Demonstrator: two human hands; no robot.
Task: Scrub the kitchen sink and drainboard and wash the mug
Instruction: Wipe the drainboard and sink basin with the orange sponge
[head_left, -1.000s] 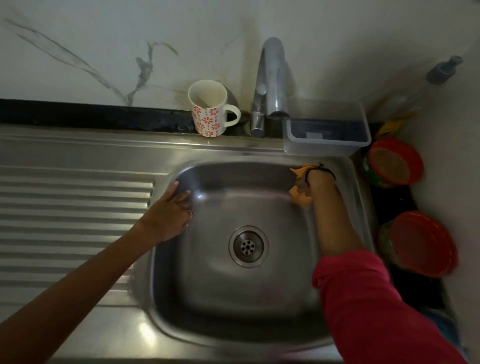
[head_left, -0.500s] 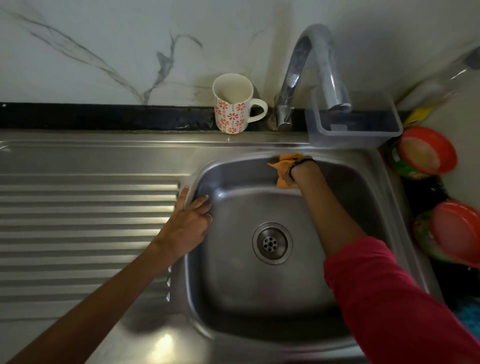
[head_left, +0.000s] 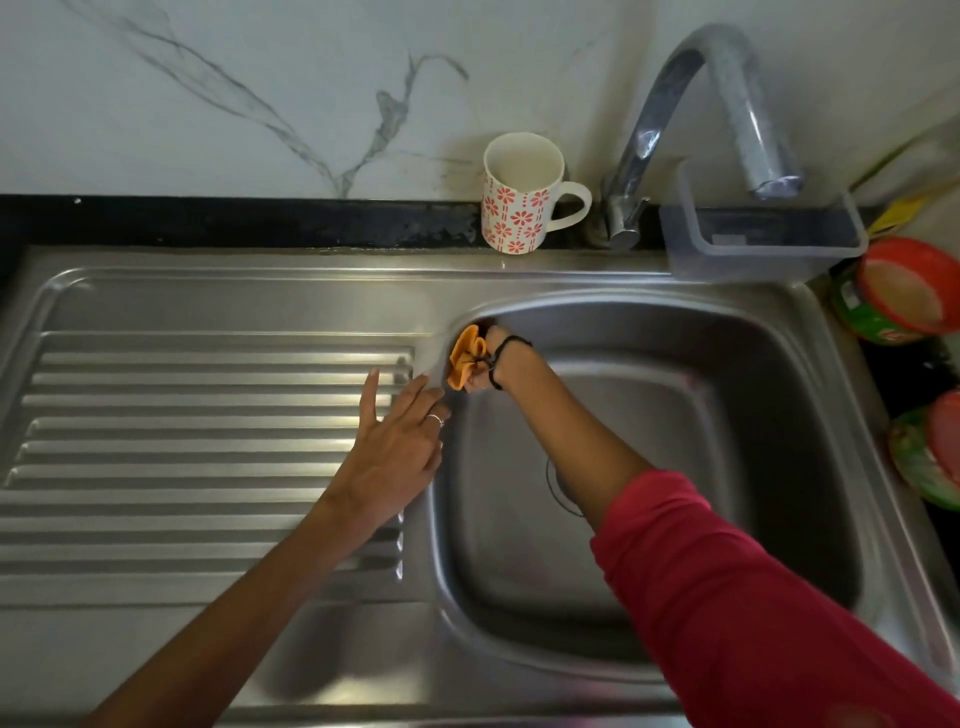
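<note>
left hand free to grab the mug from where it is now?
Probably yes. The left hand lies flat and empty on the sink rim beside the drainboard. The mug stands upright on the back ledge, handle toward the tap, with only bare steel between them.

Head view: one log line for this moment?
right hand: orange cloth on sink back-left corner | left hand: flat on rim | mug: unwashed

Mug (head_left: 521, 195) behind the sink (head_left: 727, 332) — drainboard (head_left: 182, 415) left, tap (head_left: 691, 119) right.
</note>
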